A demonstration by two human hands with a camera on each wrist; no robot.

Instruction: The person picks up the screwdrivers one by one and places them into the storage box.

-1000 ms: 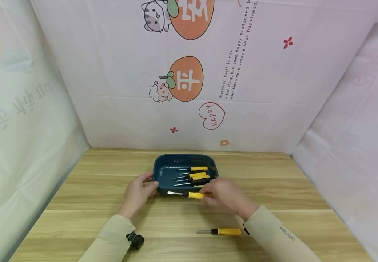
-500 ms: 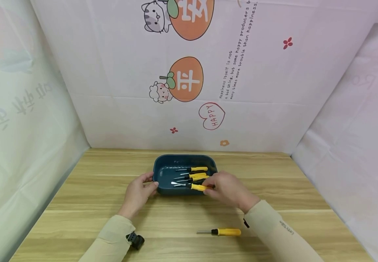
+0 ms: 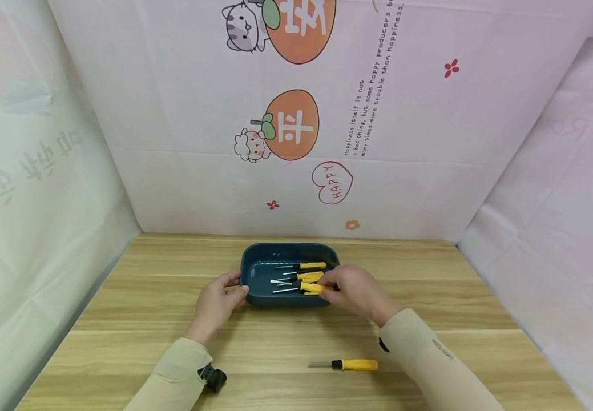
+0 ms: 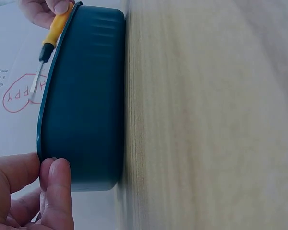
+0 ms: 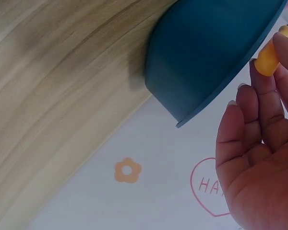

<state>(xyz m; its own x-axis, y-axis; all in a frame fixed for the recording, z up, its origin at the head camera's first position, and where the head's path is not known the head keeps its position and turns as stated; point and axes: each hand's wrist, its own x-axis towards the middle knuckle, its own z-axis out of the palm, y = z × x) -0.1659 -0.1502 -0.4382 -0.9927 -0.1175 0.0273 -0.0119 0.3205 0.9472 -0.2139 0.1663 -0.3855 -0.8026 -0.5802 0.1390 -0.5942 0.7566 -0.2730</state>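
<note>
A dark teal rectangular box (image 3: pixel 288 300) stands on the table with several yellow-and-black screwdrivers (image 3: pixel 313 266) lying in its right half. My left hand (image 3: pixel 216 302) grips the box's left end by the rim; in the left wrist view the thumb and fingers (image 4: pixel 57 191) pinch its corner. Over the box's front right, my right hand (image 3: pixel 355 291) pinches the yellow handle of a flat-tipped screwdriver (image 3: pixel 310 287), its shaft pointing left. From the right wrist, the handle (image 5: pixel 269 58) sits between thumb and fingertips, just above the rim.
One more screwdriver (image 3: pixel 355 365) with a yellow handle lies on the wood-grain table (image 3: pixel 265 365) in front, near the right forearm. White printed cloth (image 3: pixel 198 171) rises behind the table and along both sides. A black wrist camera (image 3: pixel 213 377) sits on the left sleeve.
My right hand has lifted the screwdriver from in front of the box up and back over its rim. The left hand has stayed on the box's left end.
</note>
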